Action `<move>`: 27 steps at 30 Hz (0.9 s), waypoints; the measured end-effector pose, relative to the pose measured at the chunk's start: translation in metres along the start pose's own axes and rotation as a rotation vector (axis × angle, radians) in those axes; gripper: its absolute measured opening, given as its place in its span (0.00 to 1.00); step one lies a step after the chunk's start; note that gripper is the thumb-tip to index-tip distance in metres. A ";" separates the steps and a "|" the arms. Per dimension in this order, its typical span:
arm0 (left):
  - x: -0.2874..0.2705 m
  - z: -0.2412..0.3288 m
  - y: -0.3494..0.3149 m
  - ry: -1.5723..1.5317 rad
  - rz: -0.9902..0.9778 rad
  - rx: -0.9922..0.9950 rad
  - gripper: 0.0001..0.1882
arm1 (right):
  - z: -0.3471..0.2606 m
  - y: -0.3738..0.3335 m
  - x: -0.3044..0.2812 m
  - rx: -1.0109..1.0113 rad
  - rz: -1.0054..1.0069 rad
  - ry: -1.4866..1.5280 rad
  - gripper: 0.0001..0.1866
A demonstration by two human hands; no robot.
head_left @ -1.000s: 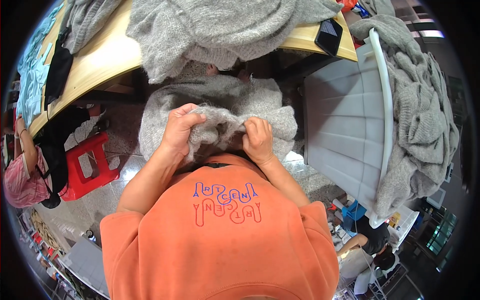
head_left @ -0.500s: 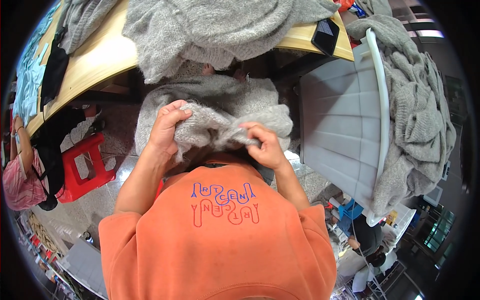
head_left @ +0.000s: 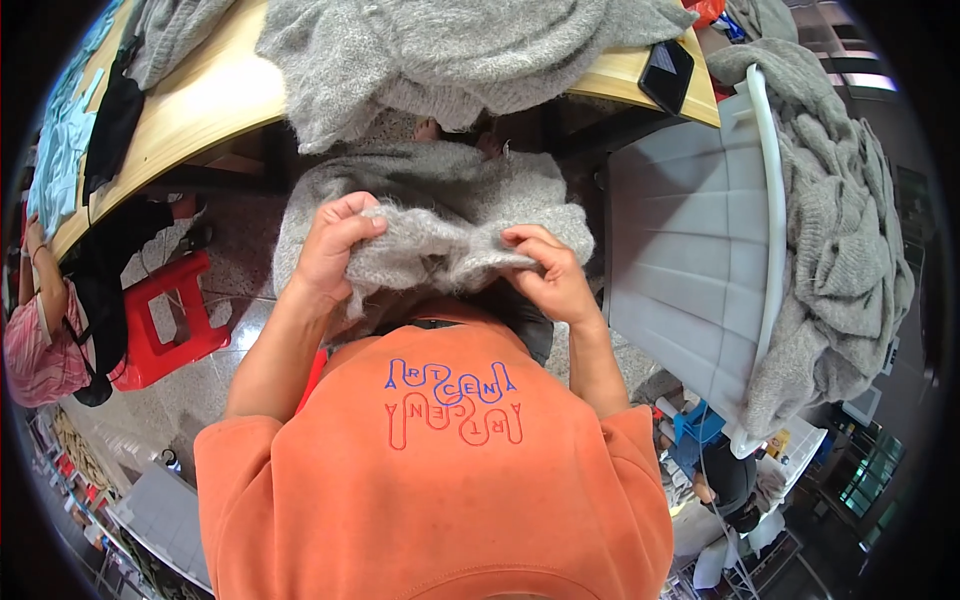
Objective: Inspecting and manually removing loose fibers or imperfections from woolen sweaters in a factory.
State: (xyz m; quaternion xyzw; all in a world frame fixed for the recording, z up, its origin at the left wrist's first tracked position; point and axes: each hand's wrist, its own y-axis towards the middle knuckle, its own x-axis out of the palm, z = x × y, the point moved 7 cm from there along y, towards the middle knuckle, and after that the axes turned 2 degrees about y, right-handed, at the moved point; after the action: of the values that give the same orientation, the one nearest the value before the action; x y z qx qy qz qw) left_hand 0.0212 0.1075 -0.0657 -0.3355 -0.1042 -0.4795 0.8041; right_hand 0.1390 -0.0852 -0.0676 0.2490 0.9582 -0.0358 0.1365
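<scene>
A fuzzy grey knit garment [head_left: 430,180] lies across my lap, with part of it raised between my two hands. My left hand [head_left: 335,245] is closed on the fabric, thumb on top. At the other end of the stretched section, my right hand [head_left: 545,270] pinches the knit between thumb and fingers. The stretch between them is bunched, with a small dark gap near its middle. Which part of the garment this is, I cannot tell.
Ahead, a wooden table [head_left: 215,100] carries a heap of grey knits [head_left: 440,50] and a dark phone [head_left: 667,75]. On my right stands a grey plastic bin [head_left: 690,240] with grey knitwear [head_left: 840,260] piled over it. A red stool [head_left: 170,325] and a person in pink [head_left: 45,340] are at left.
My right hand has shifted to the right and its grip has changed. The knit between my hands is drawn out wider. My left hand keeps its hold.
</scene>
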 end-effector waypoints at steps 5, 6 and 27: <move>0.018 -0.006 -0.005 0.018 -0.065 -0.053 0.02 | -0.032 0.014 0.039 -0.221 0.072 -0.320 0.14; 0.021 -0.004 -0.005 0.023 -0.095 -0.046 0.02 | -0.027 0.017 0.050 -0.213 0.036 -0.351 0.13; 0.065 -0.015 -0.014 1.133 -0.135 0.642 0.08 | 0.011 0.003 0.049 0.388 0.083 0.461 0.05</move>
State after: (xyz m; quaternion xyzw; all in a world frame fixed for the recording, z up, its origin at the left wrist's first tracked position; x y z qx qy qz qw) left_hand 0.0402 0.0479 -0.0391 0.2328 0.1767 -0.5767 0.7629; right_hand 0.1025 -0.0612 -0.0917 0.3109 0.9282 -0.1549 -0.1335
